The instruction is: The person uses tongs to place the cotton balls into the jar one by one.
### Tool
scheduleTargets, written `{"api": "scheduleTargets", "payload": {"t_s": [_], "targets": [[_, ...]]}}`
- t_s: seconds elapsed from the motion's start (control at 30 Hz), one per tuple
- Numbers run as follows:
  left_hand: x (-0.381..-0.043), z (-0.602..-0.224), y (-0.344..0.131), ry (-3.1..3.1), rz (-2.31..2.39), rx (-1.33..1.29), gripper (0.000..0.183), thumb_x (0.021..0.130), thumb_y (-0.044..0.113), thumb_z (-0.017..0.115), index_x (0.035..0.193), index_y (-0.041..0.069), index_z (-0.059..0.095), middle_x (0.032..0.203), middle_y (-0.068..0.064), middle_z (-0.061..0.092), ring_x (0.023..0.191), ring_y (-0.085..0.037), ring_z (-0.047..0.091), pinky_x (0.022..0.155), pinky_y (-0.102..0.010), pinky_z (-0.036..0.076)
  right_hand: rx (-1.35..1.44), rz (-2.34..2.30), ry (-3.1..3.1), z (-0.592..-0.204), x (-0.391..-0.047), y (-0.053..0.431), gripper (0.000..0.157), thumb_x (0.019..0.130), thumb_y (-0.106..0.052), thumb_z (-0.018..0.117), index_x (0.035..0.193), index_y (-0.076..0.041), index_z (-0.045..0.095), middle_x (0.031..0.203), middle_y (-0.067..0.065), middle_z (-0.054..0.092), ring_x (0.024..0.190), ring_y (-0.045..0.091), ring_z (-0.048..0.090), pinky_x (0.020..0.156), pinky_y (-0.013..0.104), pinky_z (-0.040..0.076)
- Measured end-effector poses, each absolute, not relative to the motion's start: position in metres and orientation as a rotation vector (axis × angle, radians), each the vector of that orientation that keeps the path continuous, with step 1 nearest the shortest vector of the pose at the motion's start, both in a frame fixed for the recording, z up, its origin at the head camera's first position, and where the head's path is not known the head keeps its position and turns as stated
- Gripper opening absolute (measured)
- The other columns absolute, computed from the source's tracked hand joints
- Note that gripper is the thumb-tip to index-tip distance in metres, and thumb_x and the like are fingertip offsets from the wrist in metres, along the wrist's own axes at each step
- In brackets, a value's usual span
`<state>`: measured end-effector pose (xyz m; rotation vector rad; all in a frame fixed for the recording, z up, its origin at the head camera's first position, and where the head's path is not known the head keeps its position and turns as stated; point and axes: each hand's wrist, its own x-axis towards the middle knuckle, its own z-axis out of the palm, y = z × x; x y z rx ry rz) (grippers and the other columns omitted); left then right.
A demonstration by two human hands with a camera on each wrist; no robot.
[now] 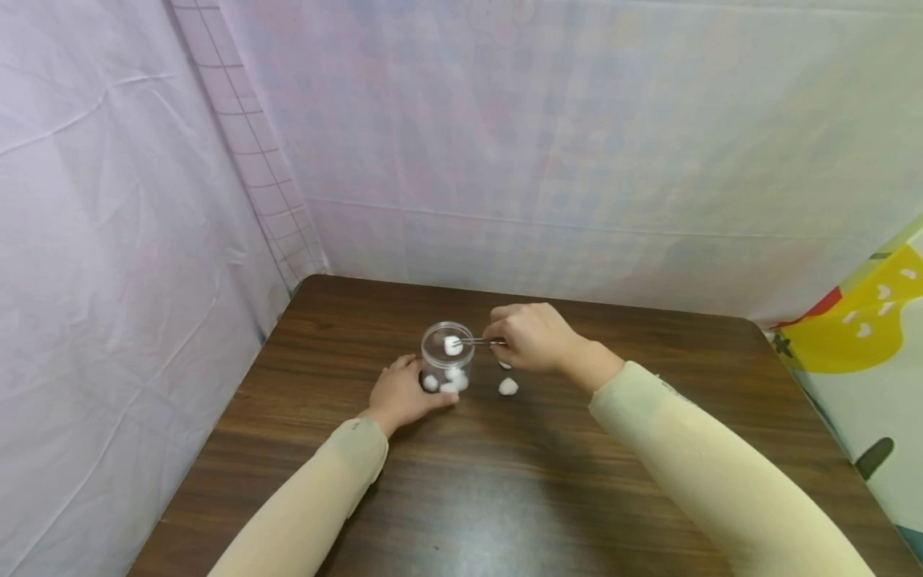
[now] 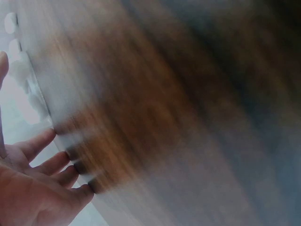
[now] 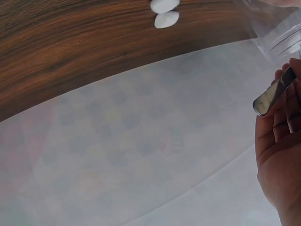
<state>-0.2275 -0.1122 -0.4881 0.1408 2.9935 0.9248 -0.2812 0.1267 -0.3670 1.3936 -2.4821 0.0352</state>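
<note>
A clear plastic jar (image 1: 448, 358) stands upright on the table with several white cotton balls (image 1: 456, 377) in it. My left hand (image 1: 407, 393) holds the jar from its near left side, thumb across the front. In the left wrist view, that hand's fingers (image 2: 44, 146) are at the lower left. My right hand (image 1: 532, 336) grips metal tweezers (image 1: 476, 341), whose tips hold a cotton ball (image 1: 453, 345) at the jar's mouth. The tweezers' wide end (image 3: 267, 100) shows in the right wrist view. To the jar's right lies a loose cotton ball (image 1: 508, 387), with another partly hidden below the right hand.
The dark wood table (image 1: 447, 473) meets a pale cloth (image 1: 548, 184) hanging behind its far edge. A white cloth (image 1: 122, 240) hangs on the left, and a yellow printed cloth (image 1: 851, 328) is at the right.
</note>
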Motion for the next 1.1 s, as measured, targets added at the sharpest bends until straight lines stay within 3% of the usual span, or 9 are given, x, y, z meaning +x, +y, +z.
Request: {"api": "scheduleTargets", "payload": {"t_s": [0.5,1.1], "targets": [[-0.2292,-0.4939,-0.1132,2.979,0.905,0.13,0.087,0.074,0.068,0.076,0.14,0.014,0.058,0.147,-0.016,0.048,0.138,-0.036,0.038,0.116,-0.057,0.021,1.373,0.066,-2.549,-0.3698,-0.2794,0.1279,0.018,0.082,-0.018,0.072,0.098,-0.017,0.079,0.082,-0.009,0.058,0.058,0.003,0.048,0.046,0.024,0.043],[-0.2297,-0.4921,-0.1137,2.99,0.91,0.155,0.087,0.075,0.066,0.077,0.139,0.011,0.058,0.146,-0.017,0.048,0.138,-0.036,0.039,0.116,-0.056,0.021,1.344,0.153,-2.637,-0.3697,-0.2797,0.1326,0.019,0.087,-0.019,0.069,0.101,-0.011,0.078,0.087,-0.005,0.063,0.064,0.007,0.055,0.051,0.027,0.048]]}}
